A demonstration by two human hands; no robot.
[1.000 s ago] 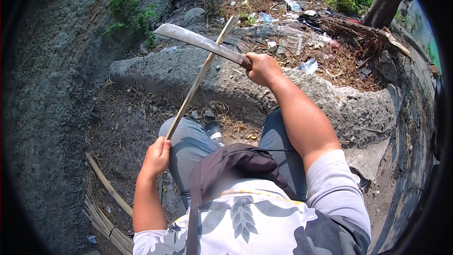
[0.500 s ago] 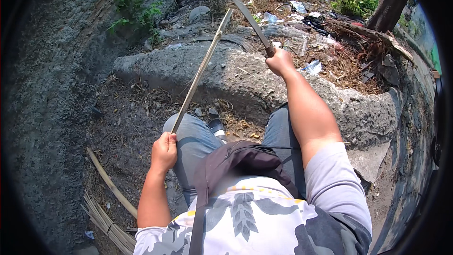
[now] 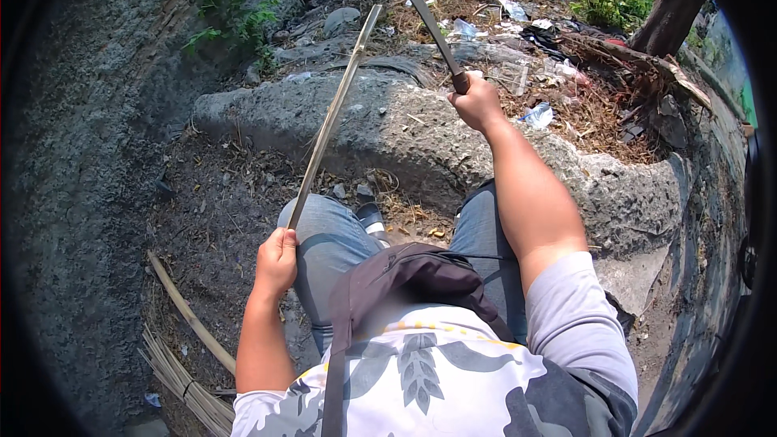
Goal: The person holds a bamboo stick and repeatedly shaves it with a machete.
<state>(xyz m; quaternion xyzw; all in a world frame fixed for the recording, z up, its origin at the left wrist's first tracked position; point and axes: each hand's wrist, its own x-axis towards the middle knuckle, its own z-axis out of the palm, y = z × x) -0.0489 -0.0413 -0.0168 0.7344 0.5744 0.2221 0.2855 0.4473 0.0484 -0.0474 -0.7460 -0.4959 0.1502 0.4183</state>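
My left hand (image 3: 276, 263) is closed round the lower end of a long, narrow wooden strip (image 3: 330, 123), above my left knee. The strip slants up and away to the right, pale along its face and darker at the edge. In my right hand (image 3: 477, 103), held farther out with the arm stretched, is the dark handle of a machete (image 3: 426, 16). Its long blade tilts up and to the left, the tip reaching the top of the view. Blade and strip are apart, with the strip's far end left of the blade.
A rough concrete slab (image 3: 388, 121) crosses in front of my knees. Litter and dry plant bits lie beyond it, near a tree trunk (image 3: 668, 8). A wall (image 3: 89, 154) rises at left. Beside me lie a curved stick (image 3: 190, 311) and a tied bundle of thin sticks (image 3: 188, 388).
The machete has risen a little, its tip swinging up and to the left. The strip's far end has also shifted slightly up and left. Both hands keep their hold.
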